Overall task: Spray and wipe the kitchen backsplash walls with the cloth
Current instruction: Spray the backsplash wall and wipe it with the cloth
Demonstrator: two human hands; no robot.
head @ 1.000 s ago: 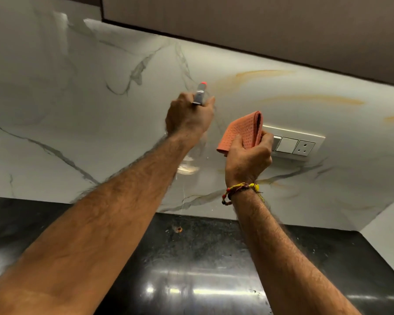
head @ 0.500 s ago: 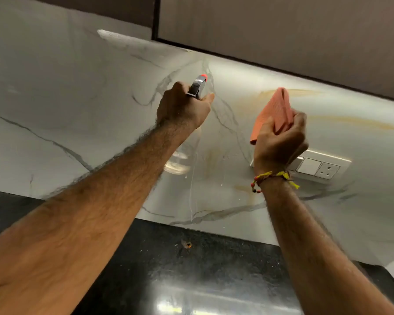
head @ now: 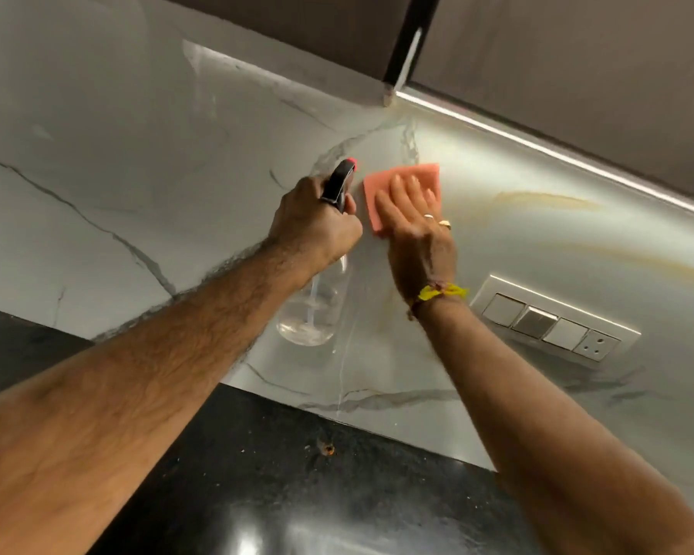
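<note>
Two hands up at the wall (head: 145,162), both busy. Left hand (head: 317,222) clenched round the neck of a clear spray bottle (head: 309,314), finger by the trigger, red-tipped nozzle aimed toward the marble at about 12 o'clock; a little liquid left in the base. Right hand (head: 417,230) laid flat, fingers straight, pressing a folded pink cloth (head: 377,202) against the wall just at 3 o'clock of the nozzle. Wiping under way, then, by the look of it, on the patch between the two hands. Probably early to middling progress: a thin drip line running down from below the bottle toward 6 o'clock, not yet wiped, and amber streaks sweeping off toward 3 o'clock above the switch plate (head: 553,318), which may be veining in the stone rather than dirt; hard to tell. Broad stretch of wall at 9 o'clock showing no obvious wetness, so likely left to spray and wipe. Black counter (head: 281,490) below, with a small orange speck near the wall edge.
</note>
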